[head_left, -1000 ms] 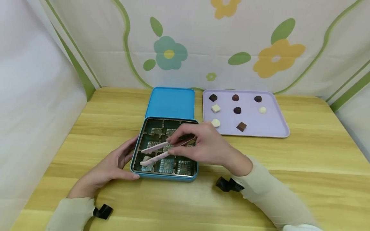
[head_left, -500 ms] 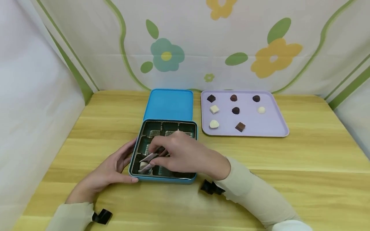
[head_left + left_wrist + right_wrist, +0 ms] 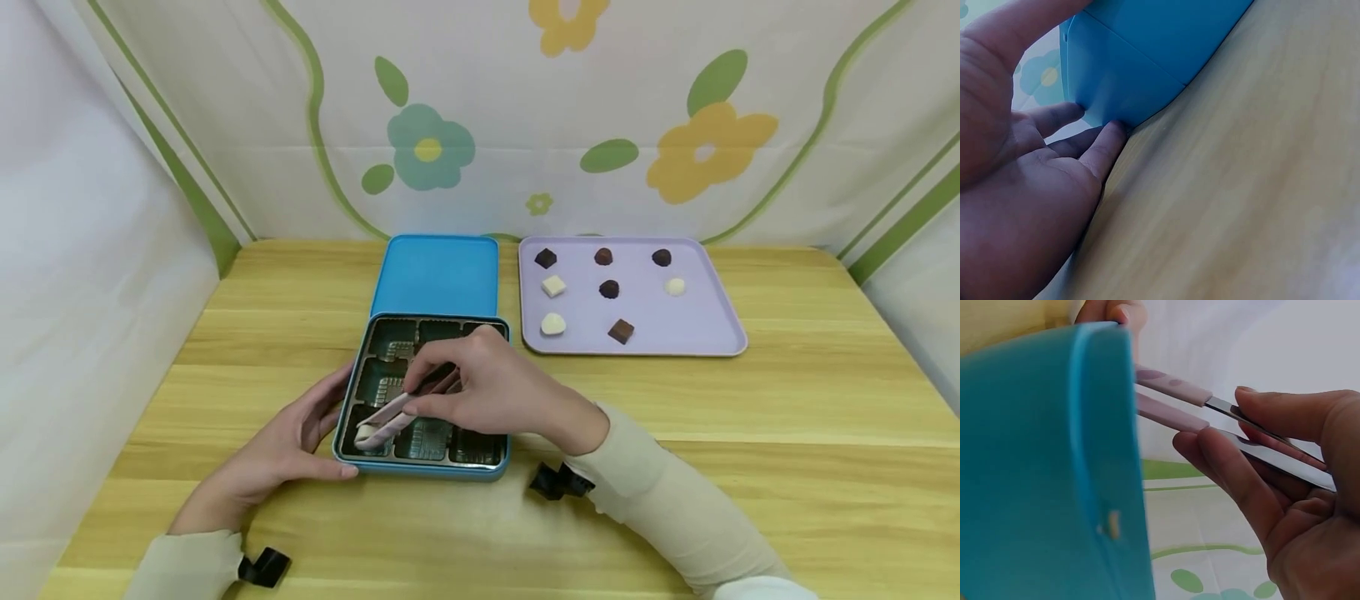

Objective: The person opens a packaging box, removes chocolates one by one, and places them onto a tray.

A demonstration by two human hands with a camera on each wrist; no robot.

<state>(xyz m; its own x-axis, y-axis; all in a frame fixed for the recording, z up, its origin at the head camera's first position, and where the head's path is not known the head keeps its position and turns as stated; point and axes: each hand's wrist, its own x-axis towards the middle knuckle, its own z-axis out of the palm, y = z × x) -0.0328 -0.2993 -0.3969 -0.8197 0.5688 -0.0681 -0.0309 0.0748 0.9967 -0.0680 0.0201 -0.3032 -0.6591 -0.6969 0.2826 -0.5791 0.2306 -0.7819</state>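
Observation:
My right hand (image 3: 491, 379) holds pink-tipped metal tongs (image 3: 390, 421) between thumb and fingers. Their tips reach into the front-left compartment of a blue tin (image 3: 431, 472), around a white chocolate (image 3: 365, 432); whether they pinch it I cannot tell. In the right wrist view the tongs (image 3: 1175, 387) show metal handles, while the tin's wall (image 3: 1029, 469) hides the tips. My left hand (image 3: 296, 442) rests at the tin's left side, thumb by the front corner. The left wrist view shows its extended fingers (image 3: 1100, 150) touching the tin's side (image 3: 1129, 75).
Behind the tin lies its blue lid (image 3: 438, 271). A lilac tray (image 3: 705, 325) at the back right carries several spaced-out chocolates, among them a brown square (image 3: 621, 331) and a white rounded one (image 3: 552, 324). A flowered curtain (image 3: 525, 108) stands behind the wooden table (image 3: 637, 408).
My right hand moved left and down toward the front-left compartment, then slightly back up and right. The tongs' tips have come closer together around the white chocolate. My left hand keeps its place.

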